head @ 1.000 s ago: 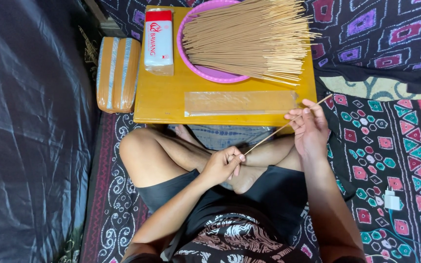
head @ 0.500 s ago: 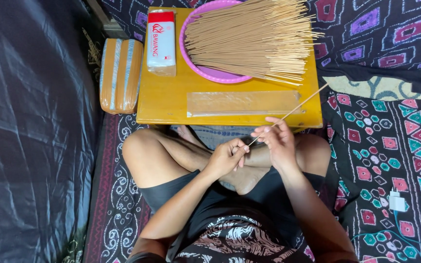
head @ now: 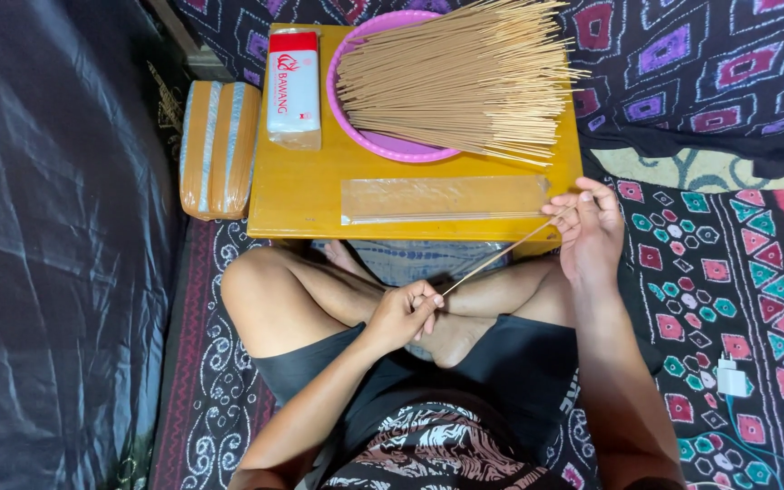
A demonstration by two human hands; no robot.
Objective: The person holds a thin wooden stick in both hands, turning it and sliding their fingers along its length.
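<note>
The person sits cross-legged on a patterned mat, knees tucked under the near edge of the low yellow counter (head: pixel 301 195). A few thin incense sticks (head: pixel 501 254) run slantwise just in front of that counter, from below its near edge up to its right corner. The left hand (head: pixel 401 313) has its grip pressed together on the lower ends, over the lap; the right hand (head: pixel 592 231) pinches the upper ends at the corner. On the counter, along the near edge, lies a long clear sleeve (head: pixel 442 198), flat and apparently unfilled. Behind it a pink basin (head: pixel 383 141) carries a big heap of loose sticks (head: pixel 465 77), their tips reaching past the counter's right side. At the back left lies a white and red packet (head: pixel 294 86), and a striped orange bundle (head: pixel 220 145) sits on the floor off the counter's left side. The sticks look brittle: too firm a pinch might snap them, and a sleeve brushing those overhanging tips could drag the heap out.
</note>
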